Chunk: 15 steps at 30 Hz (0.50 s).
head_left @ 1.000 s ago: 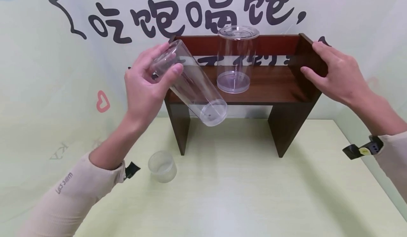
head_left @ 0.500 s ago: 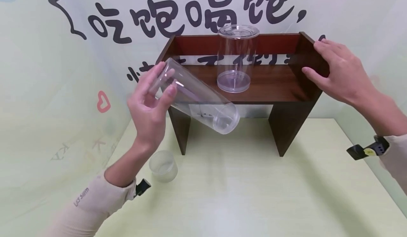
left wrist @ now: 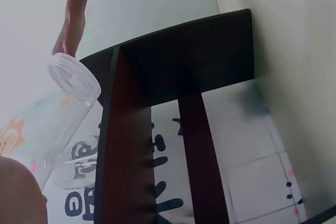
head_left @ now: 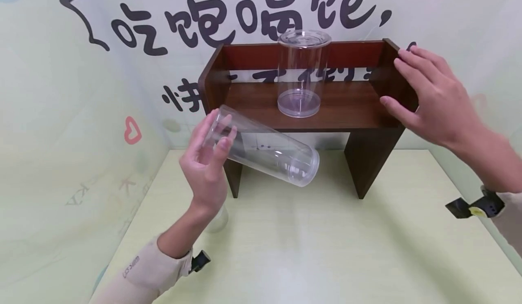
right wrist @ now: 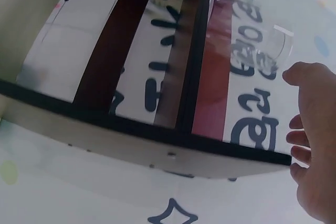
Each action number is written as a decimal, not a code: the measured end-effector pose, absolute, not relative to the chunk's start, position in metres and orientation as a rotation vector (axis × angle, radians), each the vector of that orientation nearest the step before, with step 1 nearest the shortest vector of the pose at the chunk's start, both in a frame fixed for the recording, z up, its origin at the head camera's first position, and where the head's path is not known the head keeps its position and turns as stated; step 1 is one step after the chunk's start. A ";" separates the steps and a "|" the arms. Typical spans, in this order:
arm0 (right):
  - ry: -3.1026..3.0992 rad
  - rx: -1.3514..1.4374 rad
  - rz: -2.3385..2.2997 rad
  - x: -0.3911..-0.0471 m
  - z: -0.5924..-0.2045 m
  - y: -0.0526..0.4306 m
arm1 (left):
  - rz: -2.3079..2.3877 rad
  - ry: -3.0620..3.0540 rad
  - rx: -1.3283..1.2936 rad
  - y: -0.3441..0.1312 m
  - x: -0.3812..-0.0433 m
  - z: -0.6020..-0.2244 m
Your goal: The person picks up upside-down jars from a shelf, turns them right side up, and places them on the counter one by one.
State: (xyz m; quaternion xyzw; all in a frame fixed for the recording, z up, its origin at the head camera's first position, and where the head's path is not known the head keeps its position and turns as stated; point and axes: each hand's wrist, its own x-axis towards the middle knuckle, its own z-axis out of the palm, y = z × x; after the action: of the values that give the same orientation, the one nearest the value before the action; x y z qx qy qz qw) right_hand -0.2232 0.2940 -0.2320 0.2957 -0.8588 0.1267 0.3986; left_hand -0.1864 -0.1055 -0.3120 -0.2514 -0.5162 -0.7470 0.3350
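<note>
In the head view my left hand [head_left: 205, 168] holds a tall clear plastic jar [head_left: 269, 152] near one end, thumb in front. The jar slants, its other end pointing right and down, in front of the lower opening of a dark brown wooden shelf [head_left: 350, 113]. On that shelf's board stands a second, wider clear jar [head_left: 299, 75], upright. My right hand [head_left: 436, 98] lies at the top of the shelf's right side panel, fingers extended and thumb spread on the inner side. The left wrist view shows the held jar's round end [left wrist: 75, 78] beside the shelf board.
A small translucent cup [head_left: 219, 222] stands on the pale table [head_left: 310, 245], mostly hidden behind my left wrist. Behind the shelf hangs a white cloth backdrop [head_left: 134, 82] with large black characters. The shelf's side panels reach down to the tabletop.
My left hand has moved down and to the right with the jar, from beside the shelf's upper left to lower in front, and the jar lies flatter. The right hand stays at the side panel.
</note>
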 end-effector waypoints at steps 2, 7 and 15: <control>-2.139 0.789 0.313 -0.217 -0.234 0.286 | -1.976 -1.319 -0.657 -0.102 -0.186 -0.317; -2.053 0.906 0.305 -0.204 -0.242 0.264 | -2.073 -1.205 -0.659 -0.090 -0.187 -0.325; -2.050 0.996 0.570 -0.188 -0.271 0.235 | -2.170 -1.125 -0.579 -0.071 -0.187 -0.339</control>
State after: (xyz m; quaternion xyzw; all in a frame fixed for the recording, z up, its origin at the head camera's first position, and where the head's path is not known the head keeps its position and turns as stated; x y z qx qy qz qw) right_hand -0.1880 0.2348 -0.2708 0.3911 -0.8051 0.2238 0.3858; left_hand -0.1867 -0.0708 -0.3391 -0.2193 -0.4259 -0.8213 0.3097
